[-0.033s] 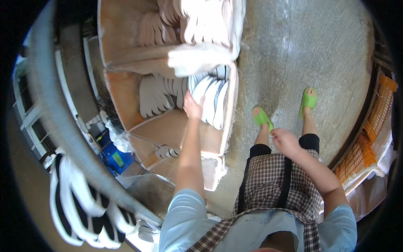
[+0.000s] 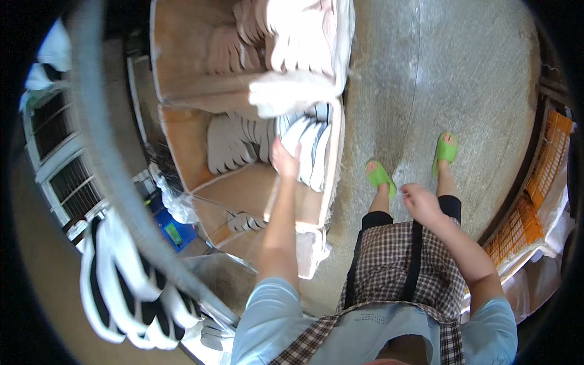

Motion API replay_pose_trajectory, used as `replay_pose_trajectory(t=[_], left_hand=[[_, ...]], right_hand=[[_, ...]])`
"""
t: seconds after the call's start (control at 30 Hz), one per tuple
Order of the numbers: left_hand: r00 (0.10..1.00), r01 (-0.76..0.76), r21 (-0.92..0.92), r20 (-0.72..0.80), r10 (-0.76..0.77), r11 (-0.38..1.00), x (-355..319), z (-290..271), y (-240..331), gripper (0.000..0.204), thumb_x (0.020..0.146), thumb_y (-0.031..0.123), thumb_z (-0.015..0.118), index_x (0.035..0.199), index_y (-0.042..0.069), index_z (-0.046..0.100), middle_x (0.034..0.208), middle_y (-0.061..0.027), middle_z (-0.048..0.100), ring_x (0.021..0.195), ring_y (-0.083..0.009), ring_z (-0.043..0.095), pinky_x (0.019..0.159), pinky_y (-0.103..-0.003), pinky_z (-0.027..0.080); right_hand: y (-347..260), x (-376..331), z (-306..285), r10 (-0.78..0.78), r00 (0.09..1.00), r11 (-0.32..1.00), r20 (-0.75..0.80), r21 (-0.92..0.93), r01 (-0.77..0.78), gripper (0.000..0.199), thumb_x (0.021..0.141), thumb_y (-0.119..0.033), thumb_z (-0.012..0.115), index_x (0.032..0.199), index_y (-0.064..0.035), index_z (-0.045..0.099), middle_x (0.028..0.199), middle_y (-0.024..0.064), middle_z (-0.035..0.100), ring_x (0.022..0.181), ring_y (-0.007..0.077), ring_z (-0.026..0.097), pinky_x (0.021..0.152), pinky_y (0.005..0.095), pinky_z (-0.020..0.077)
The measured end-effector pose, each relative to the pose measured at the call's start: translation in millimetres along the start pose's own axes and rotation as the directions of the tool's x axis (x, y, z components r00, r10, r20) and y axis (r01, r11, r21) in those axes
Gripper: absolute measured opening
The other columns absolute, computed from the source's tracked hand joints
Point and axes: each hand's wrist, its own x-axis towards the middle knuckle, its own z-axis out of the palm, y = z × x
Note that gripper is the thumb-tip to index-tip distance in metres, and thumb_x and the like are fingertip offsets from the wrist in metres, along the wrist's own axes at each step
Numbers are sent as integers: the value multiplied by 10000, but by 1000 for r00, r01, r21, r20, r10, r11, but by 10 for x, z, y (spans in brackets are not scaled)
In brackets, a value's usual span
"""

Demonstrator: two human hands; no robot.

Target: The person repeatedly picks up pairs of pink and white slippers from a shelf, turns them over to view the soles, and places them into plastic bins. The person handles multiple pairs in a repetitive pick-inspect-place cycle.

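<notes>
Reaching into the middle box (image 2: 182, 152), the left hand (image 2: 285, 159) touches upright white soles (image 2: 307, 149) just beyond its fingers; whether its grip has closed, I cannot tell. Right hand (image 2: 420, 204) hangs loosely open, empty. Next likely needs pinching one sole free.

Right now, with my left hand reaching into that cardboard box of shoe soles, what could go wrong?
1. The left hand grips soles packed upright in a row; pulling some out could tip the neighbours over.
2. The cardboard box sits stacked with other open boxes; leaning on its edge might shift it.
3. The right hand hangs free and the feet wear open green sandals, so a dropped sole could hit bare toes.
</notes>
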Motion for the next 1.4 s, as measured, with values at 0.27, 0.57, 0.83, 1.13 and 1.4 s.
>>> replay_pose_trajectory(t=[0.27, 0.57, 0.83, 1.13, 1.4], left_hand=[[750, -562, -356, 163, 641, 747, -449, -1596, 3387, 613, 794, 218, 660, 1306, 44, 370, 1343, -218, 352, 1255, -374, 353, 1028, -424, 335], [713, -634, -746, -462, 527, 203, -80, -4180, 4194, 664, 793, 20, 645, 1348, 81, 285, 1352, -130, 364, 1156, -246, 496, 922, -365, 457], [739, -674, -739, -674, 10, 1, 2121, -5930, 3875, 638, 838, 53, 609, 1336, 66, 210, 1231, -156, 417, 1009, -280, 577, 748, -345, 520], [968, 173, -905, 228, -100, -388, 5663, -6149, 2869, 752, 834, 395, 649, 1426, 208, 223, 1472, -177, 130, 1268, -379, 314, 930, -505, 442], [930, 167, -932, 257, -264, -321, 6640, -5724, 3021, 840, 803, 526, 624, 1432, 184, 185, 1461, -164, 135, 1315, -363, 227, 951, -510, 420]], right_hand=[[811, -726, -1972, 194, 955, 970, -224, -102, -221, 203, 805, -118, 564, 960, 8, 601, 870, 199, 615, 831, 366, 593, 728, 433, 477], [1755, -2216, -2112, 764, 634, 595, -118, -252, -763, 304, 837, -140, 521, 1086, 28, 569, 1036, 236, 619, 977, 376, 583, 854, 433, 450], [1741, -1435, -2884, 715, 639, 699, -285, 316, -641, 204, 892, -109, 473, 998, 42, 560, 824, 155, 595, 707, 263, 574, 620, 365, 484], [161, 533, -3530, 618, 746, 736, -248, 517, -437, 158, 888, -100, 496, 974, 22, 551, 786, 96, 586, 670, 194, 569, 592, 329, 494], [-388, 1381, -3983, 548, 796, 767, -258, 535, -354, 141, 838, -75, 539, 952, 5, 562, 806, 112, 608, 693, 187, 590, 616, 321, 486]])
